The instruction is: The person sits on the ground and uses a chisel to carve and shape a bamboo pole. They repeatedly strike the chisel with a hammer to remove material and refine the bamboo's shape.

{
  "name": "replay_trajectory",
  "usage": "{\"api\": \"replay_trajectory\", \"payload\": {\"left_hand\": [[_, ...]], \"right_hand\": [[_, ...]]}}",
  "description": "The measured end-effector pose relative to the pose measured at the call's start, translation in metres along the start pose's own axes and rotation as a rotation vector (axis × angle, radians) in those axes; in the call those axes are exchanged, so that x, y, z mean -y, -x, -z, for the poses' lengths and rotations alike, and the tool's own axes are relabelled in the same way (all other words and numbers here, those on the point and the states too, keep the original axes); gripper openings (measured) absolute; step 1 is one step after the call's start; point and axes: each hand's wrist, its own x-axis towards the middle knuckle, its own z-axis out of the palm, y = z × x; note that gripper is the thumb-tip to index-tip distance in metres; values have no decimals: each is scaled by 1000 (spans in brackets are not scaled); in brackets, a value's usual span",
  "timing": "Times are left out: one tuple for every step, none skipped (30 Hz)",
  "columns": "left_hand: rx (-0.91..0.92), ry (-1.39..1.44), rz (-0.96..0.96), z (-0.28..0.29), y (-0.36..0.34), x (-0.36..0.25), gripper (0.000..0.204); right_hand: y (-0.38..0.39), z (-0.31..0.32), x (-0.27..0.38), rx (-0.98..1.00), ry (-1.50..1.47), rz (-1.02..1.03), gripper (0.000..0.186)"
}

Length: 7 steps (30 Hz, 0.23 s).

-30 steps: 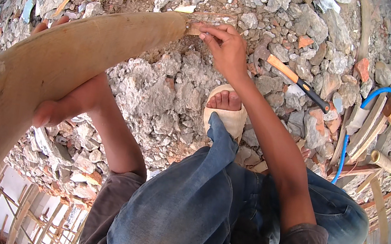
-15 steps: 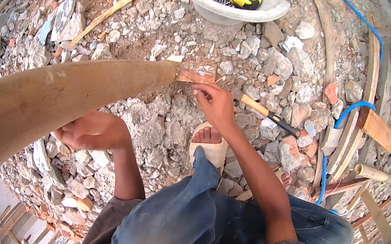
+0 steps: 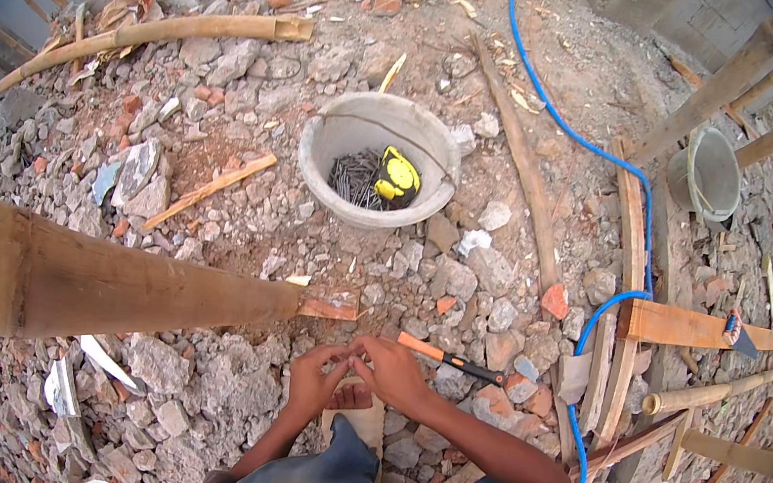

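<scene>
Over my foot, my left hand (image 3: pixel 314 378) and my right hand (image 3: pixel 390 372) meet with the fingers pinched together. Whatever lies between the fingertips is too small to make out. Just beyond them a thick bamboo pole (image 3: pixel 149 294) comes in from the left, its narrow end against a short reddish wood piece (image 3: pixel 331 304). To the right of my right hand a hammer (image 3: pixel 449 358) with an orange and black handle lies on the rubble. Farther off stands a grey bucket (image 3: pixel 318 166) holding loose nails (image 3: pixel 356 177) and a yellow and black tape measure (image 3: pixel 398 179).
Broken concrete and brick rubble (image 3: pixel 179 360) covers the ground. A blue hose (image 3: pixel 572 134) winds down the right side past long boards (image 3: pixel 632 238). A second bucket (image 3: pixel 706 174) stands at the far right. Another bamboo pole (image 3: pixel 168 31) lies at the far left.
My left hand has come from beneath the bamboo pole to meet my right hand. My right hand has drawn back from the wood piece. The view has tilted up, showing more ground ahead.
</scene>
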Motion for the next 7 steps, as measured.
{"api": "replay_trajectory", "payload": {"left_hand": [[23, -20, 0, -1, -1, -4, 21], [45, -42, 3, -2, -4, -6, 21], [35, -57, -34, 1, -9, -10, 20], [38, -74, -53, 2, -10, -10, 20], [39, -92, -71, 3, -10, -9, 20], [50, -104, -45, 4, -12, -3, 22], [62, -120, -16, 4, -15, 5, 23]], "right_hand": [[4, 3, -2, 5, 4, 15, 25], [6, 7, -5, 13, 6, 28, 27], [4, 11, -1, -1, -11, 30, 30], [6, 12, 0, -7, -41, 17, 33], [8, 14, -1, -12, -71, 3, 37], [9, 18, -4, -8, 16, 3, 40], [10, 24, -12, -3, 99, 0, 44]]}}
